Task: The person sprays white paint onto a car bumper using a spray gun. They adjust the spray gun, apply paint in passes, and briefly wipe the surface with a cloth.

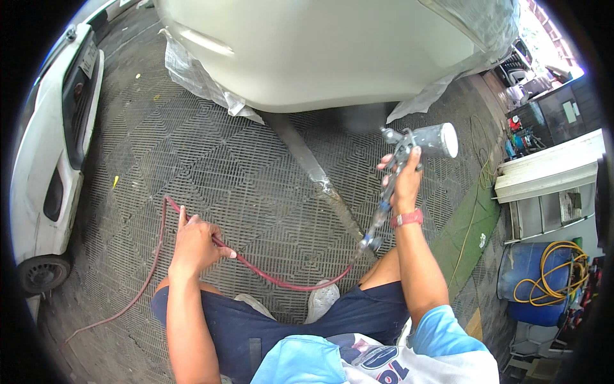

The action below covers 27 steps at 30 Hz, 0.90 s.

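My right hand (407,184) is wrapped round the handle of a spray gun (401,148), which is tipped sideways so its whitish paint cup (437,140) points right. From the gun's lower end a red air hose (288,283) sags across in front of my knees. My left hand (196,243) is closed on that hose, which bends over near the fingers and trails down to the floor at the left. Just beyond the gun hangs the lower edge of a pale cream car body panel (307,57), with the gun apart from it.
Clear masking film (198,77) borders the panel. A white car (48,166) stands at the left on the ribbed floor mats (211,153). To the right are a green strip (470,227) of flooring, a blue drum (534,278) with a coiled yellow hose (555,272), and cluttered shelving.
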Each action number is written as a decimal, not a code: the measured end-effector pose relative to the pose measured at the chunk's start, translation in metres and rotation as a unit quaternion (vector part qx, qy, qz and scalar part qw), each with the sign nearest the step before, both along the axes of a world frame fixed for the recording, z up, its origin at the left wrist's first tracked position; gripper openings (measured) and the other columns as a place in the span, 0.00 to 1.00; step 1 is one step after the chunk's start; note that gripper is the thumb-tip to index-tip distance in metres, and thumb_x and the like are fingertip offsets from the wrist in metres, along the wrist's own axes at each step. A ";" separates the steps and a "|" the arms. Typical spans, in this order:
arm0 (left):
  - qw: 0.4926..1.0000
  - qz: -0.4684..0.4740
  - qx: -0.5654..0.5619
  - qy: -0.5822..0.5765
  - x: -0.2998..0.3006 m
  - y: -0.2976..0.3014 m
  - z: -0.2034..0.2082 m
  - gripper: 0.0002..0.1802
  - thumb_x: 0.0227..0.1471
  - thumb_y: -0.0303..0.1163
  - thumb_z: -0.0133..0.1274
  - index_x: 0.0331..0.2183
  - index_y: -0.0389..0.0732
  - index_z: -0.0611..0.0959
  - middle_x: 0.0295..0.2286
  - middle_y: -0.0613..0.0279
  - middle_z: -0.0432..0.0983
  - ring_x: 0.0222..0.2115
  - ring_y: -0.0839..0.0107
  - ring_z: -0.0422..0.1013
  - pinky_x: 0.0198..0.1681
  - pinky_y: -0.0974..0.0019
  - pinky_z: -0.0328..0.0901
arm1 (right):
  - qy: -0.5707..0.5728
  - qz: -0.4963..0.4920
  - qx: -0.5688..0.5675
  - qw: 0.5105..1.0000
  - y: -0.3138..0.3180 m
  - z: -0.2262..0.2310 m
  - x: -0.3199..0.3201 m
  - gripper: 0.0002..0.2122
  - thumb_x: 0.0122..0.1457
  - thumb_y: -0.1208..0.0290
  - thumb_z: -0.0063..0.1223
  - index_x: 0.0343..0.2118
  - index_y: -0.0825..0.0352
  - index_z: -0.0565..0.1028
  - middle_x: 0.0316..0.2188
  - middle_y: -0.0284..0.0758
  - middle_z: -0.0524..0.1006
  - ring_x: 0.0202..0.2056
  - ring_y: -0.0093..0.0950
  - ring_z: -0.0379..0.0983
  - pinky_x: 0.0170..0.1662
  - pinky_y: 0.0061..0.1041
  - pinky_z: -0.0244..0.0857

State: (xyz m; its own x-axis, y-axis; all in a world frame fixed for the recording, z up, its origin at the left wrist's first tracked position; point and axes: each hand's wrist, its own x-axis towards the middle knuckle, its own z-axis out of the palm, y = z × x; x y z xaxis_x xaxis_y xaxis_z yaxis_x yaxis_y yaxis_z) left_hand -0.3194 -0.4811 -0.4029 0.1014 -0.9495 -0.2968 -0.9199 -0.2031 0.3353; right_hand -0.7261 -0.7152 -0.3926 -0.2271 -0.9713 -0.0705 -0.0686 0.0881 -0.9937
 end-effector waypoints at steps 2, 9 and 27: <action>0.999 -0.002 0.042 -0.018 0.003 -0.002 -0.001 0.27 0.27 0.52 0.82 0.26 0.44 0.91 0.26 0.60 0.84 0.46 0.58 0.78 0.79 0.38 0.41 | -0.016 0.045 -0.020 0.999 0.028 0.001 0.024 0.33 0.79 0.40 0.29 0.48 0.70 0.78 0.29 0.37 0.83 0.25 0.25 0.81 0.17 0.21 0.67; 0.978 -0.043 0.190 -0.073 0.005 -0.012 -0.008 0.30 0.25 0.56 0.82 0.31 0.48 0.94 0.34 0.59 0.88 0.53 0.56 0.77 0.80 0.38 0.36 | -0.033 0.195 0.004 0.980 0.098 0.017 0.089 0.32 0.79 0.42 0.31 0.57 0.71 0.75 0.34 0.38 0.83 0.31 0.24 0.83 0.22 0.19 0.71; 0.988 -0.124 0.057 0.076 -0.026 -0.024 -0.005 0.32 0.30 0.62 0.79 0.29 0.44 0.93 0.26 0.58 0.85 0.44 0.54 0.81 0.78 0.30 0.39 | -0.059 0.121 -0.039 0.990 0.020 0.042 -0.008 0.37 0.76 0.34 0.32 0.73 0.61 0.65 0.30 0.36 0.79 0.28 0.24 0.79 0.19 0.17 0.64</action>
